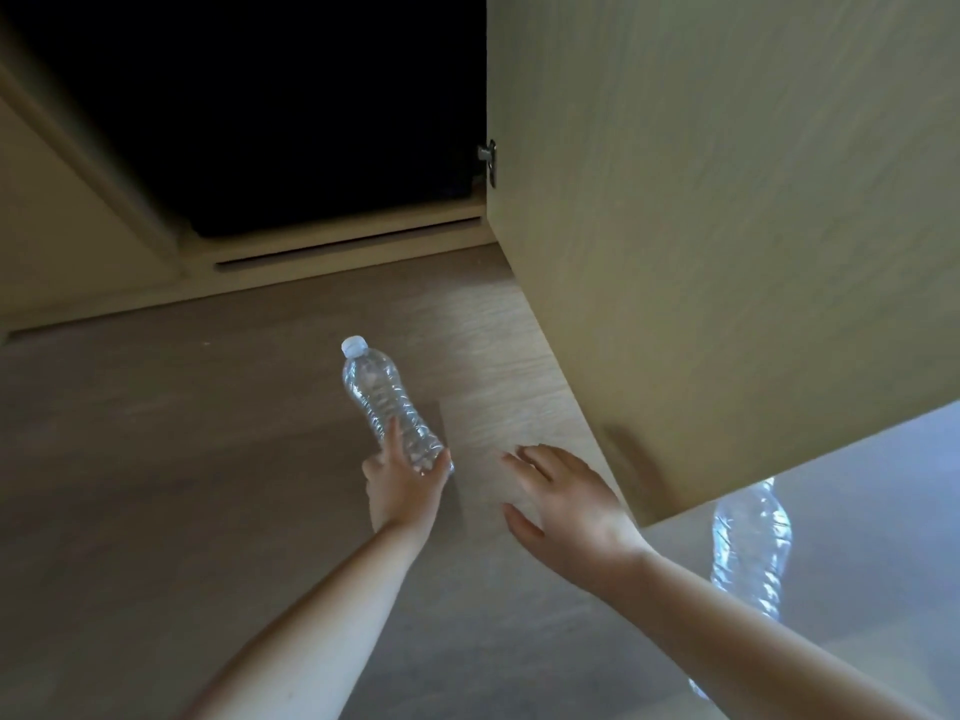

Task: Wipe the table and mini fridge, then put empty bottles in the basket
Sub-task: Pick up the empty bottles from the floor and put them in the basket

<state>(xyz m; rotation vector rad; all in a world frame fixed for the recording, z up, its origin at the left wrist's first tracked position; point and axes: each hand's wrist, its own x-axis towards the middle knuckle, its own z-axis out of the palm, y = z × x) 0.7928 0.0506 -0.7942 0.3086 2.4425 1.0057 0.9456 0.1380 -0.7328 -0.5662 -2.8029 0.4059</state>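
Note:
My left hand (402, 485) grips the bottom end of a clear, empty plastic bottle (379, 397) with a white cap, held over the wooden floor with its cap pointing away from me. My right hand (561, 498) hovers beside it with fingers spread and relaxed, holding nothing, close to the lower corner of an open cabinet door (727, 226). A second clear plastic bottle (750, 548) lies on the floor at the right, partly hidden behind my right forearm and the door's edge.
The light wooden cabinet door swings out on the right, with a metal hinge (488, 161) at its edge. Behind it the cabinet's inside (270, 106) is dark. A wooden plinth with a slot (348, 246) runs along the cabinet's base.

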